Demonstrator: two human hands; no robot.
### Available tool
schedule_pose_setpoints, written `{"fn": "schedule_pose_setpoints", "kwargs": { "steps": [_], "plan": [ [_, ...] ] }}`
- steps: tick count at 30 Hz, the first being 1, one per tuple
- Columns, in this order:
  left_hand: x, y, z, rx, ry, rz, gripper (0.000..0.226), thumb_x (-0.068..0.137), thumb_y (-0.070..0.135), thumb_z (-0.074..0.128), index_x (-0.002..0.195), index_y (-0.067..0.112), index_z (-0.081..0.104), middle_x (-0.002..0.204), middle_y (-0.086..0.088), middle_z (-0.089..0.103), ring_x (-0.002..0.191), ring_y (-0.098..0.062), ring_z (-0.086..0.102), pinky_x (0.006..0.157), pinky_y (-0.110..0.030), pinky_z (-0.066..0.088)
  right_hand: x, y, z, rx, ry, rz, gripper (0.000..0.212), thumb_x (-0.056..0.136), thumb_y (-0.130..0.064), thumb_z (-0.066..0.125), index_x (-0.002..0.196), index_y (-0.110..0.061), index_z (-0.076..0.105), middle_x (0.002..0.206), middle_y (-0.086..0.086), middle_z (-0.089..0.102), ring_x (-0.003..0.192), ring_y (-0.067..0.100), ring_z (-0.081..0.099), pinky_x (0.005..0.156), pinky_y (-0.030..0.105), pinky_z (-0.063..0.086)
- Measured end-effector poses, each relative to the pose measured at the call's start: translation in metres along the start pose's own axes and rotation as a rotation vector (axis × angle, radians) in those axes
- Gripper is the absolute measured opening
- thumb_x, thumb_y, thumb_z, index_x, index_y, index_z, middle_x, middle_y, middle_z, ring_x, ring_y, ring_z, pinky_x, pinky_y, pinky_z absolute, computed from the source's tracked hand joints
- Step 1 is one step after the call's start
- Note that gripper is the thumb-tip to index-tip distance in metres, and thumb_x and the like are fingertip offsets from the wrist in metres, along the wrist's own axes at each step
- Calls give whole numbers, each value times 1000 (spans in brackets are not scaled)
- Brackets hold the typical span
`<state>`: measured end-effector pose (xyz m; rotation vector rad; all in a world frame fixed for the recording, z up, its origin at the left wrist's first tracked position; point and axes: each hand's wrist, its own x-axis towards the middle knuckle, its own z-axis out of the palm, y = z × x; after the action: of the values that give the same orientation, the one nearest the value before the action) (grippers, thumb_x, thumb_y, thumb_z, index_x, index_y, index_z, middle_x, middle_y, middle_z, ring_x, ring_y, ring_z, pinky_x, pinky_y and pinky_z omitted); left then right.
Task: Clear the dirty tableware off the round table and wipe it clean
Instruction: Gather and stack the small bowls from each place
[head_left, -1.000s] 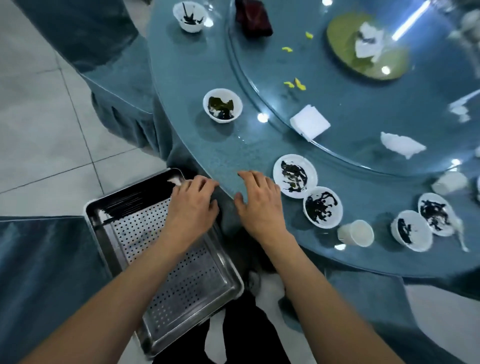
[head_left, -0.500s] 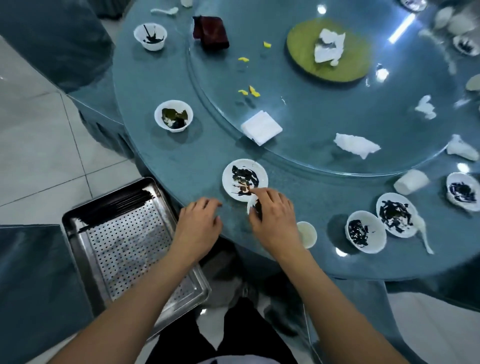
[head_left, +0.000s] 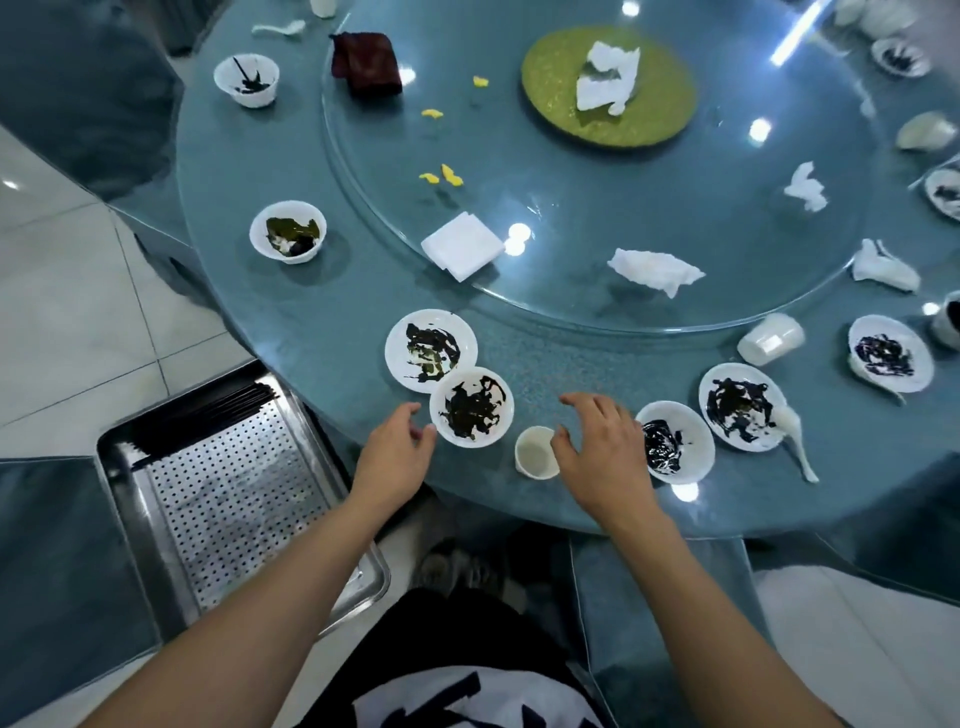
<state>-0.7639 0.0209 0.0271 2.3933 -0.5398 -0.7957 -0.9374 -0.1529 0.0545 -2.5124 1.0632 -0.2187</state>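
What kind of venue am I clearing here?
Probably a restaurant banquet room: a big round blue table with a glass turntable, many sauce-smeared white dishes such as this bowl, and a perforated steel bussing tray beside it.

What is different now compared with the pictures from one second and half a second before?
The right hand has come off the smeared bowl it reached half a second ago and now hovers open beside the small cup. The left hand has moved from the table edge up to that bowl's rim, without any grip. The bowl overlaps the smeared plate. The steel tray holds no dishes, as before.
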Motion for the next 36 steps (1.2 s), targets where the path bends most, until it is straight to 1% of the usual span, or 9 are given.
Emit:
{"fn": "schedule_pose_setpoints", "kwargs": {
  "steps": [5, 10, 14, 19, 23, 27, 30, 32, 36],
  "plan": [
    [8, 2, 14, -65, 5, -72, 40, 97, 33, 64, 133, 18, 56, 96, -1, 73, 107, -28, 66, 93, -40, 49, -27, 14, -2, -25, 14, 105, 38, 82, -30, 56, 116, -17, 65, 111, 5, 66, 101, 31, 60, 89, 47, 46],
    [18, 3, 23, -160, 2, -131, 26, 90, 28, 71, 114, 21, 62, 85, -1, 73, 87, -25, 70, 85, -39, 54, -50, 44, -6, -27, 21, 224, 30, 85, -22, 67, 115, -16, 65, 110, 5, 66, 101, 31, 61, 88, 46, 46],
    [35, -21, 37, -297, -10, -199, 16, 86, 24, 72, 90, 29, 57, 77, -4, 75, 66, -27, 74, 76, -53, 61, -53, 69, -12, 14, -1, 443, 24, 88, -21, 64, 112, -15, 65, 107, 10, 67, 101, 33, 60, 89, 45, 45],
    [12, -6, 28, -489, 6, -278, 17, 95, 6, 65, 112, 6, 58, 82, -17, 70, 61, -25, 66, 67, -45, 61, -43, 95, -19, 287, 113, 887, 28, 92, -28, 63, 110, -8, 57, 106, 16, 66, 96, 33, 59, 79, 35, 40],
    [-3, -12, 25, -528, 1, -325, 16, 97, 7, 64, 110, 13, 57, 94, -18, 71, 75, -25, 69, 71, -45, 62, -38, 120, -6, 466, 162, 1106, 43, 88, -39, 68, 110, -8, 50, 102, 14, 61, 91, 32, 63, 80, 35, 48],
    [-14, -19, 23, -552, -26, -342, 17, 99, 6, 62, 113, 13, 57, 94, -16, 70, 76, -25, 69, 64, -39, 64, -36, 197, 50, 541, 140, 1144, 45, 65, -52, 66, 91, -15, 61, 79, 9, 73, 75, 30, 71, 77, 51, 60],
    [-19, -20, 23, -583, -46, -350, 21, 99, 8, 62, 118, 12, 56, 89, -17, 70, 70, -26, 66, 60, -39, 63, -31, 179, 32, 584, 157, 1131, 21, 75, -31, 68, 87, -15, 64, 63, 5, 71, 69, 26, 72, 77, 50, 61],
    [-22, -19, 25, -604, -45, -355, 20, 99, 8, 61, 118, 14, 55, 89, -19, 71, 71, -29, 68, 60, -39, 63, -30, 168, 20, 590, 183, 1105, 9, 81, -22, 69, 85, -16, 63, 69, 8, 72, 71, 27, 73, 80, 48, 60],
    [-23, -11, 25, -635, -27, -334, 23, 99, 5, 60, 119, 17, 57, 88, -22, 72, 74, -32, 71, 59, -39, 63, -24, 141, -6, 651, 259, 994, 9, 87, -15, 72, 88, -17, 62, 86, 13, 72, 72, 28, 70, 78, 41, 59]
  ]
}}
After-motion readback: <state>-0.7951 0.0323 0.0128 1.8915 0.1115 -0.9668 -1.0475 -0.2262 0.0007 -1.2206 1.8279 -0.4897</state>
